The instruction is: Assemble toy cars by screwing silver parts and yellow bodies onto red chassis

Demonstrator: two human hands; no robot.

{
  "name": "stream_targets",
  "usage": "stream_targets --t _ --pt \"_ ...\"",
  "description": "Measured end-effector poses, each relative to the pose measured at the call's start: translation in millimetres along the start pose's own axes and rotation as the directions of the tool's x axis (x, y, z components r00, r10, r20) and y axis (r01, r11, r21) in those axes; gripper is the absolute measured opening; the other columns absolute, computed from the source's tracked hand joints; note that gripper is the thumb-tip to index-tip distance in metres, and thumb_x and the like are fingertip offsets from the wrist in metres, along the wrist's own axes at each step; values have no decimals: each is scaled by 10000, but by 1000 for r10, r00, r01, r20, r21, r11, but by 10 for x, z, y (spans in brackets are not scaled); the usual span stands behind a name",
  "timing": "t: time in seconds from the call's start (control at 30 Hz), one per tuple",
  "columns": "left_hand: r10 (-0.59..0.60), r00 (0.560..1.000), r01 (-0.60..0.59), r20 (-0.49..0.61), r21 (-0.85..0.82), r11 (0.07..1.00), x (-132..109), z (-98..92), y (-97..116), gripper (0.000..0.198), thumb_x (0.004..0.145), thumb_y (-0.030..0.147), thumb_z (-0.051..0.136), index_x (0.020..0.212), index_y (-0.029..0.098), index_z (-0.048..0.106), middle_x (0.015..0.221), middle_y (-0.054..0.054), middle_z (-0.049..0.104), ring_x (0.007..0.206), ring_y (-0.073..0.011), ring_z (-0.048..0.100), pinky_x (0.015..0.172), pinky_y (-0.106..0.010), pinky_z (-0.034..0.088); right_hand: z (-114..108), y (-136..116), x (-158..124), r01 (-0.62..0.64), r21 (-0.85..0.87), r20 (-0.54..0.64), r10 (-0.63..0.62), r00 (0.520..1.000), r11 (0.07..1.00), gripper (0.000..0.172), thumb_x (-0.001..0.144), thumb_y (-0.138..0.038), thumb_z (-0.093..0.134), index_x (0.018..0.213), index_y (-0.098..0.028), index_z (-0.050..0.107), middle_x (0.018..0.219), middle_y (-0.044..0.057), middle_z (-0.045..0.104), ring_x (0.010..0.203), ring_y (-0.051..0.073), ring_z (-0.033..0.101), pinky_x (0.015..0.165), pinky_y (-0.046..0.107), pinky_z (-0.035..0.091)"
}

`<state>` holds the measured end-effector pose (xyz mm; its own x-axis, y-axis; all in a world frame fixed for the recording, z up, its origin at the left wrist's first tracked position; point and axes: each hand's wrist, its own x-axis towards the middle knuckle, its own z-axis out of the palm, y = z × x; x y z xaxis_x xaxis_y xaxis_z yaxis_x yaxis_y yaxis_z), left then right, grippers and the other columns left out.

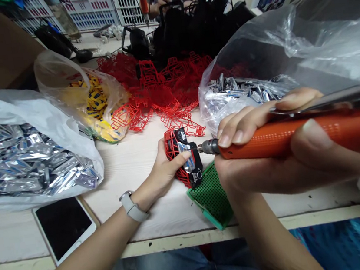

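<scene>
My left hand (167, 169) is closed around a small toy car body (187, 154) with a red lattice frame, black ends and a silver-blue panel, its thumb pressing on the panel. In my right hand (267, 150) is an orange electric screwdriver (285, 136), lying nearly level and pointing left. Its metal tip meets or nearly meets the black side of the toy car body; I cannot tell whether they touch. Just below the car body sits a green perforated basket (212, 196), partly hidden by my right wrist.
Bags of silver parts (15, 159) and yellow parts (97, 101) stand at left, another silver-filled bag (246, 87) at right. Red lattice frames (163, 84) and black parts (186, 29) pile up behind. A tablet (66, 225) lies front left. Another person's hands (164, 3) show beyond.
</scene>
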<state>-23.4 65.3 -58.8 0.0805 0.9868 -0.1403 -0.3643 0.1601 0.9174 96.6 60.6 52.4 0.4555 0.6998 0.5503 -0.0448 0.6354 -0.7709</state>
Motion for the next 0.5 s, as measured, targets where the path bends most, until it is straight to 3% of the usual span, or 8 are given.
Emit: stream_targets --t 0.13,0.3,0.5 --pt "-12 1000 11 -6 -14 1000 -9 4 0 669 673 417 895 1176 235 493 1054 -12 599 979 -200 593 875 -340 486 29 12 17 41 -33 63 -39 997 999 361 1010 -521 299 912 -310 575 539 -36 333 395 194 385 498 389 421" --pt "-13 1000 12 -11 -55 998 -15 14 -2 652 694 385 895 1185 243 490 1139 -29 624 1076 -216 607 945 -360 488 109 34 6 -93 -255 120 127 985 962 339 1001 -551 363 944 -311 596 528 -32 301 442 229 413 526 423 463" --pt "-13 999 11 -34 -49 999 -15 26 -15 701 668 389 904 1204 238 478 1155 -33 624 1101 -228 599 969 -370 473 116 120 -34 66 -88 41 -63 997 994 383 1011 -485 225 1024 -311 566 549 -23 315 414 208 384 487 377 406"
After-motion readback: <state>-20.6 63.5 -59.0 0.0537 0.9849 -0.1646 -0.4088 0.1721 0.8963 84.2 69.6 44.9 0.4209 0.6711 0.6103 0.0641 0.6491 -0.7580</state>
